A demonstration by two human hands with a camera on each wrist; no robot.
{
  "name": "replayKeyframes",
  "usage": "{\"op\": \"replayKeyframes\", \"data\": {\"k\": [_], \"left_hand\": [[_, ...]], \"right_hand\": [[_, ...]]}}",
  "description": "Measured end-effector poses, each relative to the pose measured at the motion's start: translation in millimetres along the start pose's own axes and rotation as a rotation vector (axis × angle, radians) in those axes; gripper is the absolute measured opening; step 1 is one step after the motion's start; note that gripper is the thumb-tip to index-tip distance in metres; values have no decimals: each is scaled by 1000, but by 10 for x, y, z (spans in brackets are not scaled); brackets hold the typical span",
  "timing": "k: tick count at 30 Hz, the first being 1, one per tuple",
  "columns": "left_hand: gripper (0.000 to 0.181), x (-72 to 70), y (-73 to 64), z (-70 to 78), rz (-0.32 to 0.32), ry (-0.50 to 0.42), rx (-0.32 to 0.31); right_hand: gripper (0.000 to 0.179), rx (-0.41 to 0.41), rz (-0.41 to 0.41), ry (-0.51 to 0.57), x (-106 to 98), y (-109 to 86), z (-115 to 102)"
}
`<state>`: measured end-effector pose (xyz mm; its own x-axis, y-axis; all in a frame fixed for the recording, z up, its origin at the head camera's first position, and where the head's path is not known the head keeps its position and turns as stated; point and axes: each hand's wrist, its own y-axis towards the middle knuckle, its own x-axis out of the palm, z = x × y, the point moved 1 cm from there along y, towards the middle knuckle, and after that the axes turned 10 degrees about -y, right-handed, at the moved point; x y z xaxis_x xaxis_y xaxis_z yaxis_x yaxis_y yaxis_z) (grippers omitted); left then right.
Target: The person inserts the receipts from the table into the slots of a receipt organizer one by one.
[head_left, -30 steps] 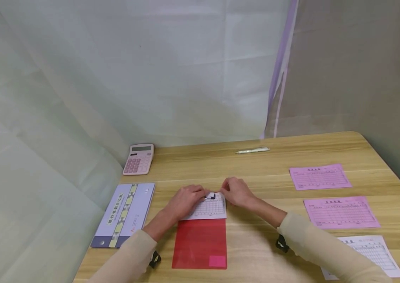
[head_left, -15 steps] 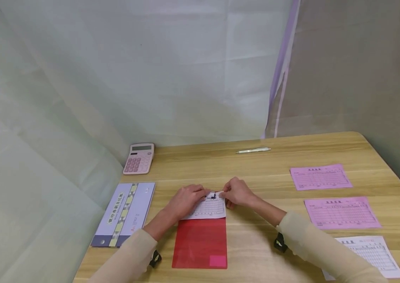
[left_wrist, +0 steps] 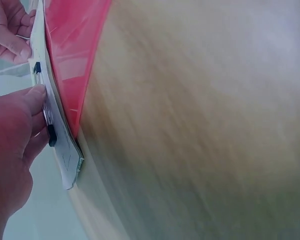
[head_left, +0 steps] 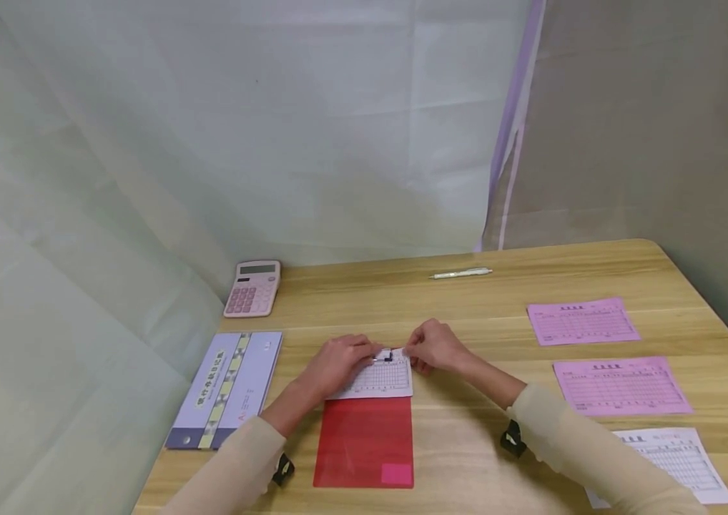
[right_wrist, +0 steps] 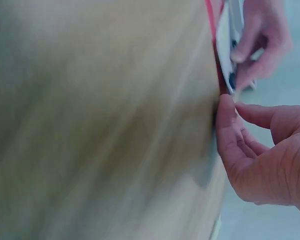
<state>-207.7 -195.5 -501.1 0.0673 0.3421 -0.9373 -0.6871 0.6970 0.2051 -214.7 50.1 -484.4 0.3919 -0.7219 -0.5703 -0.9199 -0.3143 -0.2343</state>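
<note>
A red see-through report cover (head_left: 364, 440) lies in front of me, with a white printed form (head_left: 385, 379) across its top end. Along the form's upper edge runs a metal paper fastener (head_left: 388, 356) with black sliders (left_wrist: 52, 135). My left hand (head_left: 340, 361) pinches the fastener bar, its thumb against the metal between the sliders in the left wrist view. At the form's top right corner, my right hand (head_left: 435, 347) pinches the edge between thumb and forefinger. In the right wrist view the right fingertips (right_wrist: 226, 107) partly hide that corner.
Left of the cover lies a lilac account book (head_left: 229, 390), with a pink calculator (head_left: 253, 290) behind it. A pen (head_left: 460, 273) lies at the back. Two pink forms (head_left: 583, 322) and a white form (head_left: 679, 458) lie to the right, the latter partly under the right sleeve.
My right hand shifted slightly right and regripped at the form's top right corner. The left hand has stayed almost still on the fastener.
</note>
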Motion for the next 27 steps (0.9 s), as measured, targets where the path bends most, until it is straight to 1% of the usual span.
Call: {"op": "replayKeyframes", "data": {"k": [2, 5, 9, 11, 14, 18, 22, 27], "left_hand": [[32, 0, -5, -14, -3, -26, -21], [32, 4, -12, -27, 2, -55, -35], [31, 2, -14, -36, 6, -79, -53], [31, -9, -13, -34, 2, -94, -66], [31, -15, -9, -30, -5, -106, -83], [31, -27, -4, -18, -14, -111, -103], [32, -35, 1, -9, -20, -112, -110], [31, -34, 9, -7, -21, -105, -99]], "right_hand": [[9, -4, 16, 0, -124, -3, 14], [8, -7, 55, -4, -387, -12, 60], [18, -19, 134, -58, -830, -58, 159], [25, -29, 173, -112, -1059, -110, 230], [34, -75, 235, -243, -1392, -217, 366], [44, -91, 297, -353, -1780, -378, 598], [56, -23, 332, -368, -2102, -537, 891], [73, 81, 402, -334, -2426, -732, 1309]]}}
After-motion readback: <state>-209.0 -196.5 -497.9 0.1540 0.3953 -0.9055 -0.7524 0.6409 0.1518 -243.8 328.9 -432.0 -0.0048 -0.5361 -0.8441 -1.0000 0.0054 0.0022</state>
